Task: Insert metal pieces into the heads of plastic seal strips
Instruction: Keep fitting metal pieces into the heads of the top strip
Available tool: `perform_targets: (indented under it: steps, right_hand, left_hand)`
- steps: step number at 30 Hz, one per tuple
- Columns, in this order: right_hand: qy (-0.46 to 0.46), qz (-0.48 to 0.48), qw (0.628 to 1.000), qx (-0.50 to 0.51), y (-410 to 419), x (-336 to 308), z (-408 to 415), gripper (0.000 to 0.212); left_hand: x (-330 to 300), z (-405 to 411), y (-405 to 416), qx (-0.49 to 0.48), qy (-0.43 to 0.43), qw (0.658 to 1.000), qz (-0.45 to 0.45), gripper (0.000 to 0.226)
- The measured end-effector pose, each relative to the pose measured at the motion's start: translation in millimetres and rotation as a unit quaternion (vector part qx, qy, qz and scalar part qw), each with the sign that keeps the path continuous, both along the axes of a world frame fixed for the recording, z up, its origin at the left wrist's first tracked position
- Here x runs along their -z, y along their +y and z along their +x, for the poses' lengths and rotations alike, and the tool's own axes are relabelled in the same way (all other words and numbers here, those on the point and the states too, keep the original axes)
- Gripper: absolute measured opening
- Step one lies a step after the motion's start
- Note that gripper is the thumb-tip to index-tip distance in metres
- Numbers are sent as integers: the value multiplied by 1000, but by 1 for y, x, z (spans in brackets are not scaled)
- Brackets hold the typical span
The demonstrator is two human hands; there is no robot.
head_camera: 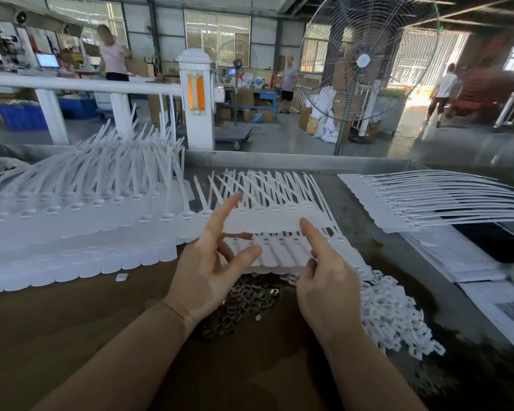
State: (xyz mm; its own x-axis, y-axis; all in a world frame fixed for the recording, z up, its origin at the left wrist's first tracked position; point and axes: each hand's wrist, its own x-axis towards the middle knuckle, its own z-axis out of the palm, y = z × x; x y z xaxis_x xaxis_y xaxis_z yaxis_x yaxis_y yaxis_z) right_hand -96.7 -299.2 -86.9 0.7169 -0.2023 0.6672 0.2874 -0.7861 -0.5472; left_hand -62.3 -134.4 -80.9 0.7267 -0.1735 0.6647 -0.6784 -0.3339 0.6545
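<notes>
Factory hall behind, with a big fan (364, 60) at upper right. On the brown surface (72, 321), centre of frame: sheet of seal strips (275, 222), lifted between both hands. Left hand (211, 262) open, fingers straight against its edge. Right hand (327, 271) supporting it, forefinger extended. Below, pile of metal pieces (250, 301); white plastic caps (395, 315) at lower right.

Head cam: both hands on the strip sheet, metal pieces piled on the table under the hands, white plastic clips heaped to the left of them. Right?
One error: the white plastic clips are heaped to the right of the metal pieces, not the left. The head view shows it. The left hand and right hand are on the strip sheet.
</notes>
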Motion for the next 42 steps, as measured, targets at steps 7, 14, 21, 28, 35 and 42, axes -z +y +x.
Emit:
perform_targets:
  steps: [7,14,21,28,35,42]
  right_hand:
    - [2,39,998,45,-1,-2,2,51]
    - [4,49,997,62,-1,-3,-1,50]
    - [-11,40,997,62,-2,-2,-1,51]
    - [-106,45,991,67,0,-5,0,55]
    - [-151,130,980,22,-4,-6,1,34]
    - [-79,205,974,61,-10,-6,5,27]
  left_hand:
    - [-3,1,5,-109,-74,986,-105,53]
    - [-2,10,14,-177,-76,966,-172,44]
    - [-8,8,13,-214,-67,961,-160,43]
    - [-9,8,14,-176,-106,969,-137,44]
    - [-10,4,10,-160,-75,977,-120,41]
    - [-1,11,10,-152,17,988,-2,27]
